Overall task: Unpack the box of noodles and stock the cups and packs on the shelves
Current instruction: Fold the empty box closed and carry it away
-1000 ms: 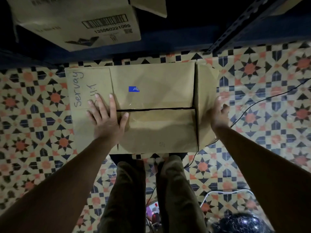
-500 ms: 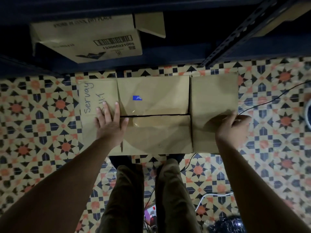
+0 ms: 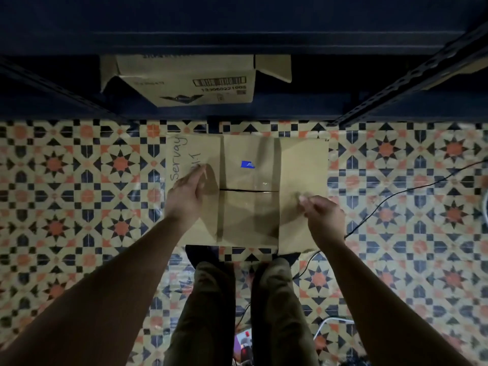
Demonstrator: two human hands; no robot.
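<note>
Your left hand [image 3: 184, 196] had turned edge-on, fingers straight, on the flat brown cardboard box [image 3: 248, 215] marked "Servay"; your right hand [image 3: 320, 213] had let go, loosely curled.

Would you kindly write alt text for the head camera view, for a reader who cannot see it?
Seen from above, a person stands over a flattened brown cardboard box on a patterned tile floor, left hand resting on its left flap, right hand over its right flap. Beyond it, another cardboard carton with a barcode sits on a dark metal shelf.
</note>
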